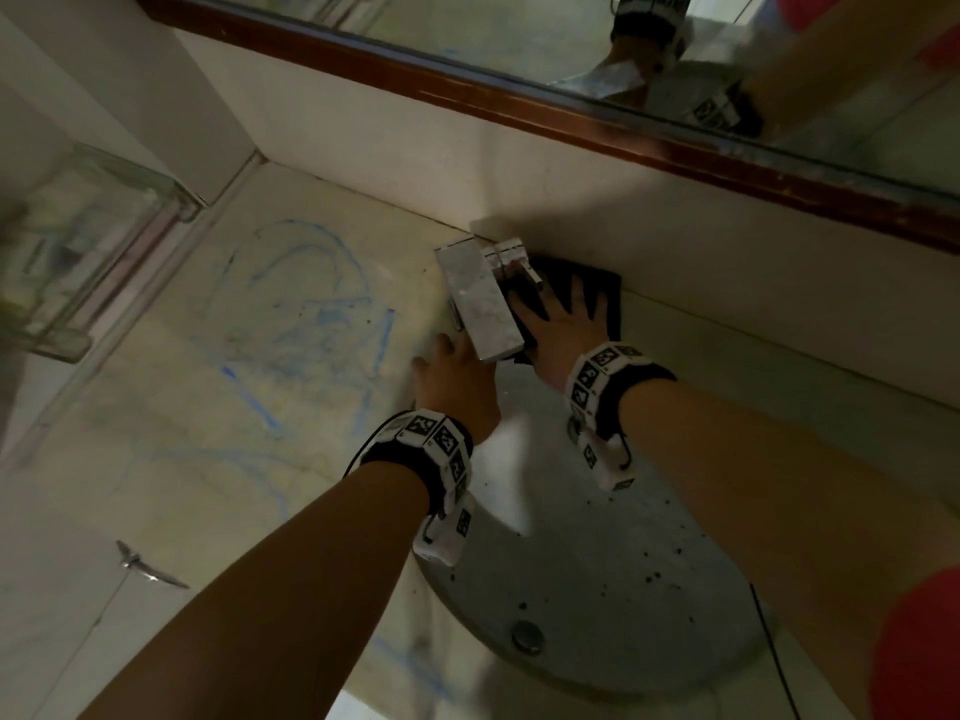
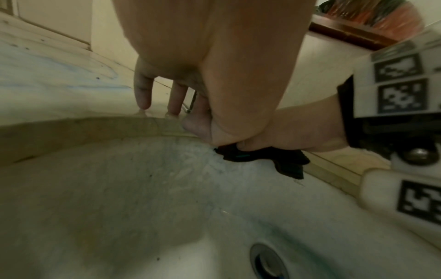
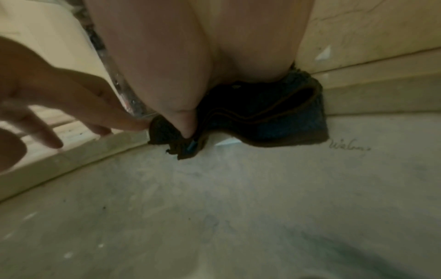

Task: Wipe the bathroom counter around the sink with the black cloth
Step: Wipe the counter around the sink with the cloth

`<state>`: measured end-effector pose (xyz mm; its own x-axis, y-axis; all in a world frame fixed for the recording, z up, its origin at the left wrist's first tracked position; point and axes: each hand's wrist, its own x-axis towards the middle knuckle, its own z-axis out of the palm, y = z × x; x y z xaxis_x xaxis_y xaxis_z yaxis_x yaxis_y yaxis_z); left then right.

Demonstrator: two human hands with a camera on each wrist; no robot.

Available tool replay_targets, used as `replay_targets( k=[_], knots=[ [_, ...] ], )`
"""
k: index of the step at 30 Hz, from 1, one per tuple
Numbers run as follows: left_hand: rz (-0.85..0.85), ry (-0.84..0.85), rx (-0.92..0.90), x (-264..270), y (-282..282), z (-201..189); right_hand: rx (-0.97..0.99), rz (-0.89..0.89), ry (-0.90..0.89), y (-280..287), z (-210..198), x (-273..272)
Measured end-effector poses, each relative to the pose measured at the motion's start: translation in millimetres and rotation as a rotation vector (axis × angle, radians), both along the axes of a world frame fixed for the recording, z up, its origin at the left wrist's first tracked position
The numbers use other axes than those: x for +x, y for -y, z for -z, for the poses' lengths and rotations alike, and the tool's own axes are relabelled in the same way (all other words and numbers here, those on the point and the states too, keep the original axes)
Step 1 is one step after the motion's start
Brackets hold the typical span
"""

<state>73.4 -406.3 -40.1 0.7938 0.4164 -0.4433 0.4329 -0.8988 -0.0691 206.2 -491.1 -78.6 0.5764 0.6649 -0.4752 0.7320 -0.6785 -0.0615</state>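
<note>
Forearms, two: fill the lower half of the head view, each with a band of printed black-and-white squares at the wrist.

Left hand (image 1: 457,379): centre of frame, fingers straight and spread, fingertips resting on the worktop (image 1: 156,407) at the basin's rim beside the tap. Grip released; holds nothing.

Right hand (image 1: 563,324): just right of the tap, palm down, fingers spread flat, pressing the black cloth (image 1: 602,288). Grip released, no curl round the fabric.

Black cloth: folded, on the narrow worktop strip behind the basin, against the back wall; one corner hangs over the basin edge in the right wrist view.

Tap (image 1: 480,304): square, metal, spout reaching toward the basin, between the two hands.

Sink (image 1: 623,589): round, pale, speckled with dark specks; drain (image 1: 527,636) at lower centre.

Blue streaks (image 1: 311,304): scribbled across the worktop, left of centre, unwiped.

Mirror (image 1: 519,39): wood-framed, upper right. Glass shelf (image 1: 88,241): left edge, blurred.

Step in hand, as judged: wiping the back strip beside the tap. Most of the work looks undone. Next move likely calls for carrying the cloth round the tap base to the streaked left side, keeping flat pressure.
</note>
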Motion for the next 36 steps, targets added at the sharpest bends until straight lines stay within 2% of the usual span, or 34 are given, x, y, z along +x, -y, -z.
replay_targets(
  k=[9, 18, 29, 32, 36],
  knots=[
    [-0.043, -0.038, 0.02, 4, 4, 3, 0.039, -0.018, 0.017, 51, -3, 6],
    [-0.089, -0.026, -0.018, 3, 6, 7, -0.05, 0.19, -0.048, 151, -8, 4],
    [-0.076, -0.107, 0.011, -1, 23, 2, -0.165, 0.443, -0.109, 257, -27, -8],
    [-0.011, -0.133, -0.041, 1, 47, 1, -0.174, 0.477, -0.143, 262, -31, -9],
    [0.126, -0.064, -0.154, 17, 89, 4, -0.15, 0.466, -0.177, 265, -40, -1]
  ],
)
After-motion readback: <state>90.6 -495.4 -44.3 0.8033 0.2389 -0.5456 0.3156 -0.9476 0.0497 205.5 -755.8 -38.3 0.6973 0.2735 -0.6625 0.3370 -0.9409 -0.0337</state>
